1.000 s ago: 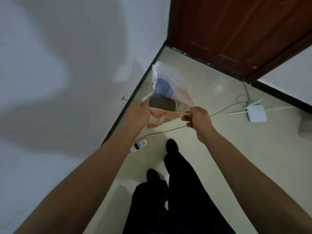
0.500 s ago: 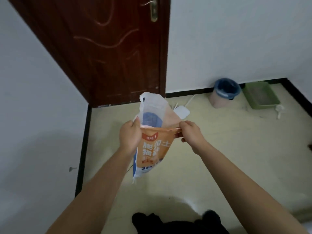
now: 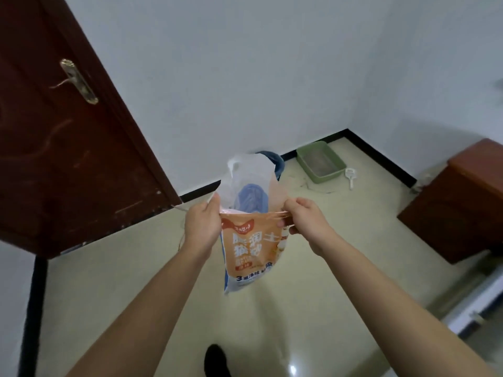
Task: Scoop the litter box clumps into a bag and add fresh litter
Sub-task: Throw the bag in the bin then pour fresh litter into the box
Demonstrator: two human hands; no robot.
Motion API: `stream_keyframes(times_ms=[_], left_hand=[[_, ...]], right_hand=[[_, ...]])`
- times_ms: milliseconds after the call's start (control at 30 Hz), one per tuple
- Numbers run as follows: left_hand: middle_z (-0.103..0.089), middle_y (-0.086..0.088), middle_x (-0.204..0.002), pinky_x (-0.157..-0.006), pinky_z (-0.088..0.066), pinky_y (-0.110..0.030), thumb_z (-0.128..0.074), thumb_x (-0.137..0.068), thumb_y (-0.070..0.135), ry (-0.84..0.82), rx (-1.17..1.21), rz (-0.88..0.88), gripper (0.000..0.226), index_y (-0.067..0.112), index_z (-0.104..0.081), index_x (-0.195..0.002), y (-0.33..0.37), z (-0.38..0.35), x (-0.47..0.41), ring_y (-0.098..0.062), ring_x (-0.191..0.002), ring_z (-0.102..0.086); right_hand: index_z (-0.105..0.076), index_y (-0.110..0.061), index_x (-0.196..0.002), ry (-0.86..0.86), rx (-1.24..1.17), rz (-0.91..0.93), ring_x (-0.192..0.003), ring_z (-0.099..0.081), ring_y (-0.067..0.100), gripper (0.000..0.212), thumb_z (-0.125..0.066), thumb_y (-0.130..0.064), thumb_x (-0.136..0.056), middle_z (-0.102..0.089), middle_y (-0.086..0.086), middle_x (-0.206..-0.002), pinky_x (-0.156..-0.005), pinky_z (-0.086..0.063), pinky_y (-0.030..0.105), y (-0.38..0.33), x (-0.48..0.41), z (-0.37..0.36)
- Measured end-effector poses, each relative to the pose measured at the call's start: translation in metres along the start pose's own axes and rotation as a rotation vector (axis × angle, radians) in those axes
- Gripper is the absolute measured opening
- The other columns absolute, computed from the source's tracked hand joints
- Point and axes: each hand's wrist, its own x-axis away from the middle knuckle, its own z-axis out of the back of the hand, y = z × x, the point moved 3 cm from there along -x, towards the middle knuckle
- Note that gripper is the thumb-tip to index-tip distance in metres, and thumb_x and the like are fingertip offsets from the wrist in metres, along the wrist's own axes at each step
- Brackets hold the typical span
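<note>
An orange, white and blue bag of cat litter (image 3: 251,251) hangs in front of me with its top pulled apart. My left hand (image 3: 202,227) pinches the bag's left top edge, and my right hand (image 3: 304,221) pinches the right top edge. The green litter box (image 3: 318,161) sits on the floor against the far wall near the corner. A white scoop (image 3: 350,176) lies on the floor just right of it. A bin lined with a blue bag (image 3: 273,163) stands left of the box, partly hidden behind the litter bag.
A dark brown door (image 3: 62,148) with a brass handle fills the left. A brown wooden cabinet (image 3: 460,205) stands at the right. Pale floor tiles (image 3: 136,268) stretch between me and the far wall. My dark shoe (image 3: 216,360) shows at the bottom.
The view has swung right, from a floor corner with a router to the wall with bin and litter box. The box is nearer. Both hands have kept hold of the bag's top.
</note>
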Motion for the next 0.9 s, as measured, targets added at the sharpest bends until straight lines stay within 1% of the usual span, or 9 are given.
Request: stream_keyframes(times_ms=[100, 167, 233, 333, 433, 567, 633, 767, 900], left_hand=[[-0.044, -0.003, -0.052, -0.057, -0.033, -0.034, -0.049, -0.098, 0.039, -0.083, -0.011, -0.011, 0.048, 0.016, -0.042, -0.056, 0.022, -0.075, -0.029, -0.019, -0.048, -0.040], [-0.045, -0.004, -0.054, -0.059, -0.034, -0.037, -0.048, -0.095, 0.042, -0.146, -0.035, 0.005, 0.047, 0.016, -0.041, -0.056, 0.030, -0.126, -0.057, -0.020, -0.051, -0.040], [-0.048, -0.005, -0.056, -0.060, -0.036, -0.036, -0.045, -0.099, 0.038, -0.212, -0.084, 0.019, 0.048, 0.015, -0.044, -0.056, 0.035, -0.179, -0.089, -0.020, -0.053, -0.044], [-0.055, -0.007, -0.066, -0.067, -0.044, -0.038, -0.039, -0.101, 0.038, -0.328, -0.187, -0.008, 0.049, 0.017, -0.047, -0.058, 0.046, -0.258, -0.139, -0.022, -0.064, -0.053], [-0.058, -0.009, -0.072, -0.074, -0.048, -0.042, -0.036, -0.102, 0.038, -0.423, -0.287, -0.024, 0.047, 0.020, -0.046, -0.059, 0.062, -0.327, -0.187, -0.026, -0.073, -0.057], [-0.062, -0.010, -0.077, -0.078, -0.049, -0.044, -0.033, -0.102, 0.041, -0.525, -0.369, -0.033, 0.047, 0.019, -0.051, -0.064, 0.102, -0.405, -0.241, -0.028, -0.081, -0.063], [-0.061, -0.007, -0.077, -0.079, -0.048, -0.043, -0.032, -0.102, 0.043, -0.569, -0.422, -0.043, 0.049, 0.014, -0.058, -0.073, 0.123, -0.443, -0.260, -0.026, -0.082, -0.062], [-0.068, -0.010, -0.082, -0.083, -0.053, -0.048, -0.035, -0.101, 0.044, -0.566, -0.429, -0.025, 0.047, 0.014, -0.063, -0.078, 0.152, -0.522, -0.304, -0.026, -0.084, -0.065], [-0.065, -0.010, -0.086, -0.085, -0.049, -0.043, -0.037, -0.104, 0.040, -0.499, -0.462, 0.019, 0.045, 0.012, -0.062, -0.080, 0.149, -0.613, -0.353, -0.026, -0.086, -0.061]], right_hand=[[-0.057, -0.013, -0.079, 0.068, -0.044, -0.011, -0.065, -0.060, 0.018, 0.017, -0.054, -0.021, -0.093, -0.067, 0.003, -0.062, -0.056, -0.040, 0.029, -0.004, -0.048, 0.058], [-0.057, -0.012, -0.076, 0.125, -0.051, -0.025, -0.064, -0.058, 0.017, 0.022, -0.055, -0.023, -0.095, -0.066, 0.004, -0.062, -0.057, -0.041, 0.029, -0.003, -0.087, 0.093], [-0.057, -0.011, -0.079, 0.203, -0.060, -0.059, -0.061, -0.056, 0.016, 0.022, -0.054, -0.023, -0.096, -0.064, 0.007, -0.064, -0.054, -0.042, 0.027, 0.000, -0.131, 0.127], [-0.059, -0.009, -0.086, 0.333, -0.089, -0.119, -0.058, -0.059, 0.014, 0.020, -0.054, -0.025, -0.098, -0.061, 0.008, -0.070, -0.050, -0.043, 0.025, 0.008, -0.202, 0.175], [-0.057, -0.011, -0.083, 0.431, -0.124, -0.209, -0.059, -0.059, 0.015, 0.022, -0.053, -0.026, -0.099, -0.062, 0.009, -0.071, -0.055, -0.042, 0.028, 0.012, -0.266, 0.218], [-0.054, -0.013, -0.081, 0.518, -0.157, -0.255, -0.063, -0.062, 0.016, 0.025, -0.051, -0.029, -0.100, -0.061, 0.006, -0.070, -0.059, -0.042, 0.031, -0.002, -0.328, 0.275], [-0.055, -0.012, -0.080, 0.552, -0.167, -0.261, -0.066, -0.062, 0.018, 0.026, -0.050, -0.028, -0.100, -0.062, 0.007, -0.071, -0.059, -0.042, 0.032, -0.013, -0.353, 0.303], [-0.058, -0.011, -0.082, 0.553, -0.193, -0.252, -0.069, -0.062, 0.021, 0.025, -0.050, -0.028, -0.099, -0.064, 0.008, -0.070, -0.060, -0.042, 0.033, -0.020, -0.422, 0.363], [-0.057, -0.010, -0.080, 0.486, -0.185, -0.269, -0.064, -0.062, 0.020, 0.026, -0.051, -0.027, -0.098, -0.065, 0.006, -0.062, -0.059, -0.043, 0.032, -0.001, -0.512, 0.420]])
